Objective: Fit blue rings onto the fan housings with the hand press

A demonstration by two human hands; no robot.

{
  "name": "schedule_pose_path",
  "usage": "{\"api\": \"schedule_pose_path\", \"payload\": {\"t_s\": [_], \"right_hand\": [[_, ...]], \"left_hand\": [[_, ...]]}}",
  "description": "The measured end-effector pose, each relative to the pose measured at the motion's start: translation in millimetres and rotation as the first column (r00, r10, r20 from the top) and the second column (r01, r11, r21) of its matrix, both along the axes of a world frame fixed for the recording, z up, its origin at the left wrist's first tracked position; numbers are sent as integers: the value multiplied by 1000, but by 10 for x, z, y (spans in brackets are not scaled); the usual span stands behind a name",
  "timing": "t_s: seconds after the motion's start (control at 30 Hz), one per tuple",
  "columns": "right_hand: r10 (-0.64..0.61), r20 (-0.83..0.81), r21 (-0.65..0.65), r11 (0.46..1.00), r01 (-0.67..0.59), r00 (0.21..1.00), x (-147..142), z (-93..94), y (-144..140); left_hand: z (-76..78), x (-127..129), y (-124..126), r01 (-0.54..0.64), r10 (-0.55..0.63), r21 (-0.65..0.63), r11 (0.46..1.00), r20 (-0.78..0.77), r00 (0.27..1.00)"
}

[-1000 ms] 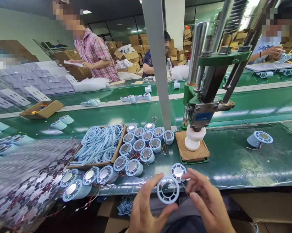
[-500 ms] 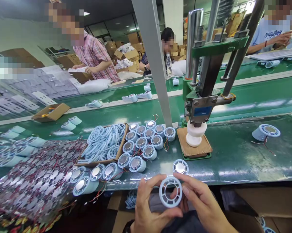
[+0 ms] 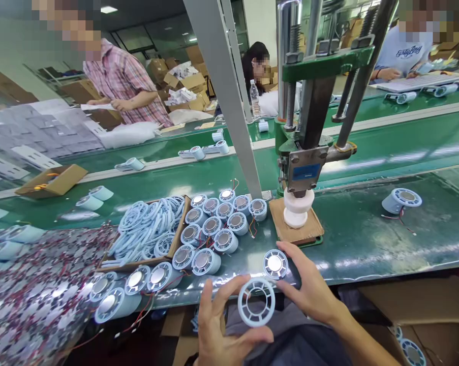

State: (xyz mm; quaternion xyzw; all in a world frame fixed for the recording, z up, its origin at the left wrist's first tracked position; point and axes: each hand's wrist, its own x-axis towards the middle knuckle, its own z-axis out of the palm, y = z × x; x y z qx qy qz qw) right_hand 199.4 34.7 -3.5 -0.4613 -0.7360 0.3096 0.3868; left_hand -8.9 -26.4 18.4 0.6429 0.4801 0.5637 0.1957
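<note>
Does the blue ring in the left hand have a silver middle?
No, the blue ring in the left hand has an open middle, with grey cloth showing through.

Press (image 3: 315,112): top cut by upper edge; txt on blue label (image 3: 306,172) too sm. to read. L hand (image 3: 217,338): forearm cut by lower edge. R hand (image 3: 311,284): contact w/ round unit (image 3: 275,264) unclear, outer fingers hidden. Wired-parts pile (image 3: 50,295): blurred, cut by L edge. Plaid-shirt person (image 3: 124,81): head pixelated.
</note>
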Motion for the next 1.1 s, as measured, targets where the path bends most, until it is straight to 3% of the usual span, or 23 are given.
{"api": "schedule_pose_path", "payload": {"t_s": [0.17,0.4,1.1], "right_hand": [[-97,66,44,995,95,993,-191,-217,-52],[-187,21,259,950,175,982,-252,-316,-85],[-221,-19,228,949,219,975,-270,-321,-62]], "left_hand": [[-122,33,111,-36,27,-92,995,-97,995],[-236,356,438,-94,40,-210,973,-247,968],[-348,475,372,-177,132,-150,973,-269,954]]}}
